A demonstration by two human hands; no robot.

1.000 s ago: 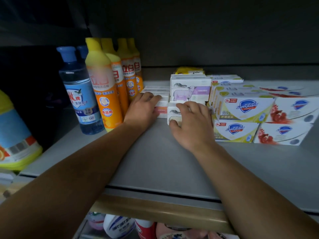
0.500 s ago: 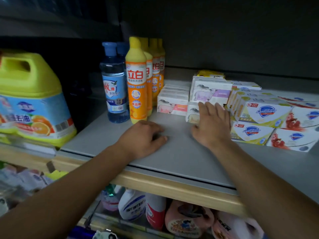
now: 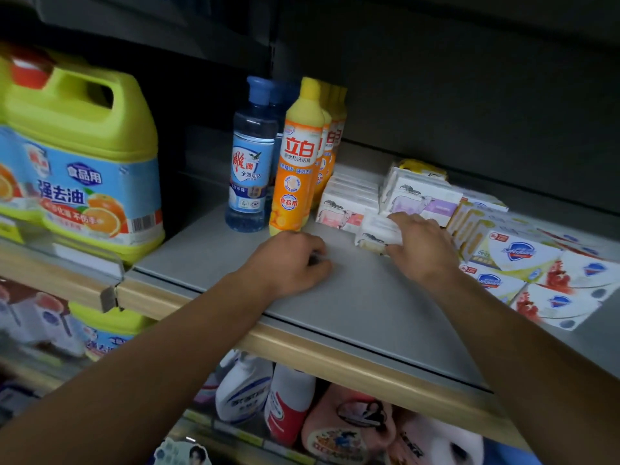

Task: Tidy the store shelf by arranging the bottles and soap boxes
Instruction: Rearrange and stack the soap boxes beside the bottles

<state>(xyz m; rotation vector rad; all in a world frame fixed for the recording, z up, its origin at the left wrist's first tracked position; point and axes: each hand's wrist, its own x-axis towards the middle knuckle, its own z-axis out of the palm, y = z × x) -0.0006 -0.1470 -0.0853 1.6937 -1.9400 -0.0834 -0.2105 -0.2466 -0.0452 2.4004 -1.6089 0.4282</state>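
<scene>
One soap box [image 3: 377,232] sits under the right hand [image 3: 421,245] grip.

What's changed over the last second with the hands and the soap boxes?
The left hand let go of the pink-label boxes and pulled back to rest curled on the bare shelf. The right hand stayed on the small front box. Bottles and stacks look unmoved; only the camera swung left.
</scene>
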